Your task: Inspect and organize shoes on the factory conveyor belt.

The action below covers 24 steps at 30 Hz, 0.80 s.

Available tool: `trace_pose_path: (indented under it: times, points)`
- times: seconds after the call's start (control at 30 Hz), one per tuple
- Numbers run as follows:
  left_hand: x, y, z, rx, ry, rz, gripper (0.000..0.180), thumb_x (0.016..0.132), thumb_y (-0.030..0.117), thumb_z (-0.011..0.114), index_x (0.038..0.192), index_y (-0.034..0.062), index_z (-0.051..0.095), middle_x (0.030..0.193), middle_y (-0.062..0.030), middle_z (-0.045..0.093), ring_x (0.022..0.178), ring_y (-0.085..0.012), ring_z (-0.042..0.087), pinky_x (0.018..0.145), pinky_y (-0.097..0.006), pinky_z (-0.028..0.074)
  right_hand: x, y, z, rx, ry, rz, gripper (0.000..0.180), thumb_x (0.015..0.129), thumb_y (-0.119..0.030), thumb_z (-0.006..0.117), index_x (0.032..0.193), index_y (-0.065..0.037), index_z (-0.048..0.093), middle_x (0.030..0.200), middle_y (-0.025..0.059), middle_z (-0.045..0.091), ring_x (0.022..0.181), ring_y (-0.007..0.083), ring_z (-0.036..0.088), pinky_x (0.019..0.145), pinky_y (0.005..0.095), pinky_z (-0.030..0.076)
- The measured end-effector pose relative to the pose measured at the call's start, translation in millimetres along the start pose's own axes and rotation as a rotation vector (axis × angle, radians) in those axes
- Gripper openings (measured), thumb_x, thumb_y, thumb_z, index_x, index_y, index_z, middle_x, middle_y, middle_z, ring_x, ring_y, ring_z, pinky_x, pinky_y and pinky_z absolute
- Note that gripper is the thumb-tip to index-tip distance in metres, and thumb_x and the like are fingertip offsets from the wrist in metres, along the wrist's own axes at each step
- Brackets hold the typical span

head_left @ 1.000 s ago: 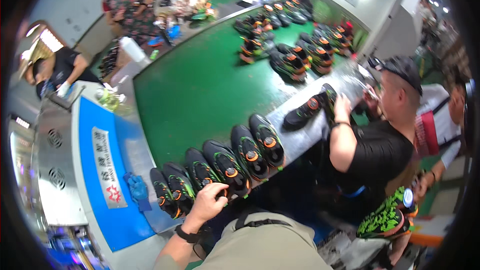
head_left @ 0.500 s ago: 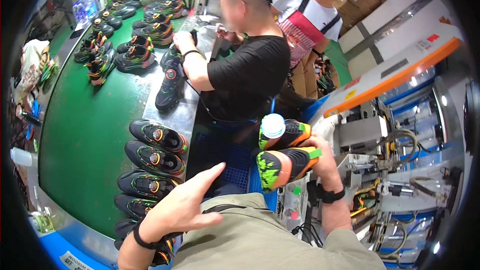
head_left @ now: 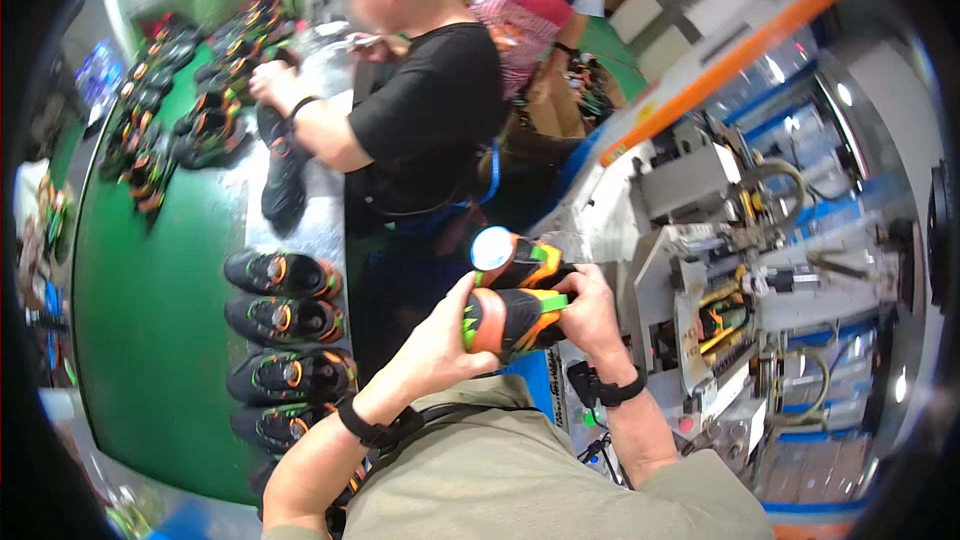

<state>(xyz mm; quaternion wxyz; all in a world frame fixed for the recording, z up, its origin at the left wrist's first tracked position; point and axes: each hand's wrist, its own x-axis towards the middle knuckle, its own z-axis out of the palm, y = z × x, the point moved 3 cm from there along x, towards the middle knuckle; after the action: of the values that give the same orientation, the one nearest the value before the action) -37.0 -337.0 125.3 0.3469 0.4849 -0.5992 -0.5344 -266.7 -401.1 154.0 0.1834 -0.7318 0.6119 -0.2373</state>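
A black shoe (head_left: 512,322) with orange and green trim lies sideways between my hands, in front of my body. My left hand (head_left: 440,340) grips one end of it, thumb on the near side and fingers on the far side. At the opposite end, beside the green tab, my right hand (head_left: 592,312) is closed on the shoe. Just beyond is a second, similar shoe (head_left: 530,258), partly covered; whether my right fingers also hold it I cannot tell. A round white-topped object (head_left: 492,248) overlaps its left end.
Several black shoes (head_left: 285,320) line the right edge of the green table (head_left: 150,340) at my left; more stand farther back. A co-worker in black (head_left: 430,110) handles a shoe there; another person (head_left: 525,10) stands behind. Machinery (head_left: 720,320) with an orange-edged panel (head_left: 740,60) is at right.
My left hand has moved right from beside the table shoes and taken hold of the near shoe. The view has swung, shifting the surroundings leftward. My right hand keeps its hold.
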Motion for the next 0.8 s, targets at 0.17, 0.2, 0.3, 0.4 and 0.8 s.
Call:
trace_pose_path:
  times: [0.17,0.2,0.3,0.4,0.8]
  points:
    - [-14,-20,4,0.044,0.041,-0.108,0.099,0.062,0.02,0.082,0.147,-0.0002,0.035,0.127,-0.0264,0.06,0.121,-0.0389,0.06,0.103,-0.041,0.048,-29,13,28,0.074,-0.037,0.045,0.026,0.064,-0.019,0.078,0.082,-0.002,0.07,0.115,0.0222,0.059,0.105,0.0389,0.062,0.092,0.0422,0.052]
    - [-15,-20,5,0.066,0.011,-0.102,0.1,0.061,0.02,0.082,0.147,-0.0015,0.034,0.126,-0.0265,0.061,0.12,-0.0384,0.061,0.103,-0.04,0.048,-34,14,28,0.101,-0.057,0.086,0.027,0.064,-0.019,0.077,0.083,-0.003,0.07,0.116,0.0209,0.059,0.105,0.0381,0.062,0.092,0.0417,0.052]
    - [-20,-16,10,0.107,-0.018,-0.112,0.104,0.061,0.018,0.082,0.148,-0.0027,0.032,0.124,-0.0255,0.061,0.116,-0.0363,0.062,0.102,-0.039,0.048,-55,16,31,0.168,-0.05,0.129,0.027,0.065,-0.018,0.077,0.085,-0.002,0.069,0.117,0.017,0.058,0.101,0.0358,0.064,0.088,0.041,0.054]
    - [-27,-25,14,0.001,-0.038,-0.206,0.112,0.062,0.013,0.082,0.154,-0.0013,0.019,0.117,-0.0222,0.062,0.108,-0.0296,0.065,0.096,-0.037,0.051,-64,16,29,0.267,-0.055,0.161,0.027,0.067,-0.016,0.076,0.088,-0.001,0.068,0.119,0.0161,0.057,0.098,0.0352,0.064,0.085,0.0409,0.054]
    - [-40,-27,1,-0.101,-0.036,-0.206,0.112,0.067,0.018,0.085,0.155,0.0027,0.017,0.126,-0.0214,0.059,0.115,-0.0281,0.062,0.1,-0.038,0.049,-53,-6,37,0.202,-0.045,-0.073,0.029,0.061,-0.011,0.08,0.086,-0.003,0.068,0.117,0.0183,0.059,0.107,0.0365,0.062,0.091,0.0407,0.054]
